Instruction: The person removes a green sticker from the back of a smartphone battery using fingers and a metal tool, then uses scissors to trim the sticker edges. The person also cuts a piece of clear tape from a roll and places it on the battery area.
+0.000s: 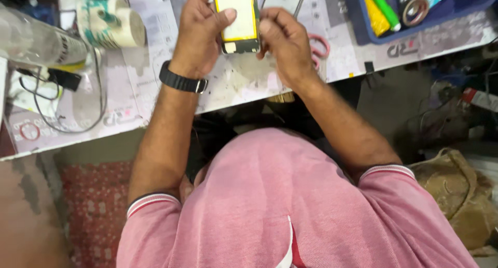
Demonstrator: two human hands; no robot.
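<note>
Far left on the white surface [150, 86]: a clear plastic bottle [36, 42] lying on its side, a loop of thin black cable [78, 120] below it, a small red ring [29, 131] near the front edge. Just right of the bottle, a white mug with green pattern [111, 21], tipped on its side, mouth turned to the right. Next, the left hand [199, 34], black watch strap [181, 82] round the wrist, fingers clamped on the left edge of a phone with a yellow-backed panel [237, 19], thumb pressed flat on the yellow face. Phone held upright above the surface, near the top middle of the view, its dark lower end between both hands. On the other side, the right hand [285, 42], fingers closed against the phone's right edge and lower corner, thumb tip touching the rim. Behind that hand, pink-handled scissors [319, 47] lying flat, partly hidden. Further right, a blue tray [363, 24] holding a green marker [385, 8], a yellow piece beside it and a roll of tape [415, 9]. Below the surface, a pink shirt [270, 205] filling the lower middle; at far right, a tan bag [456, 195] on the floor.
</note>
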